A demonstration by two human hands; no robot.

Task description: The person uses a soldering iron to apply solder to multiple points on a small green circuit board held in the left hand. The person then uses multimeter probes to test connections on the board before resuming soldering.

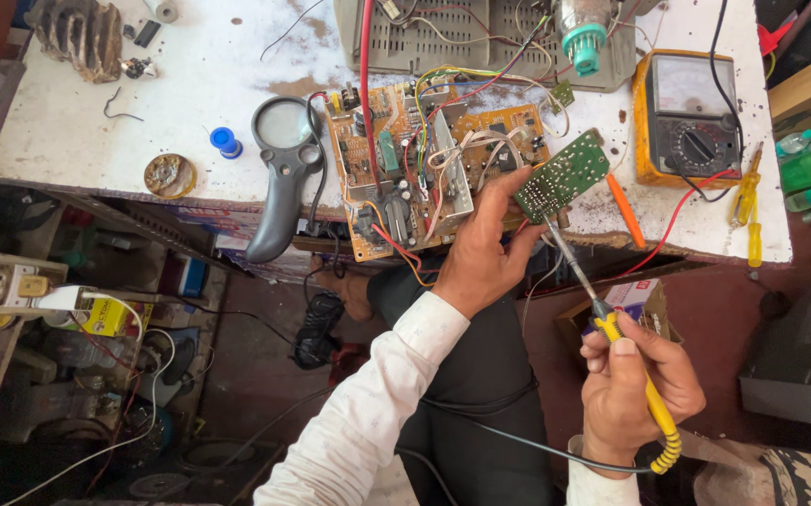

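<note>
My left hand (482, 251) holds a small green circuit board (563, 176) by its lower edge, tilted up above the front edge of the white bench. My right hand (632, 382) grips a yellow-handled soldering iron (611, 328). Its thin metal tip reaches up to the lower end of the green board. A black cord runs from the iron's handle down past my lap. Just left of the green board lies a large brown circuit board (405, 169) crowded with coloured wires and parts.
A grey magnifying glass (282, 169) lies left of the brown board. An orange analogue multimeter (688, 117) stands at the right with red and black leads. A solder tin (169, 175), a blue cap (226, 142) and an orange-handled tool (625, 210) lie on the white bench (96, 131). A power strip (3, 281) sits lower left.
</note>
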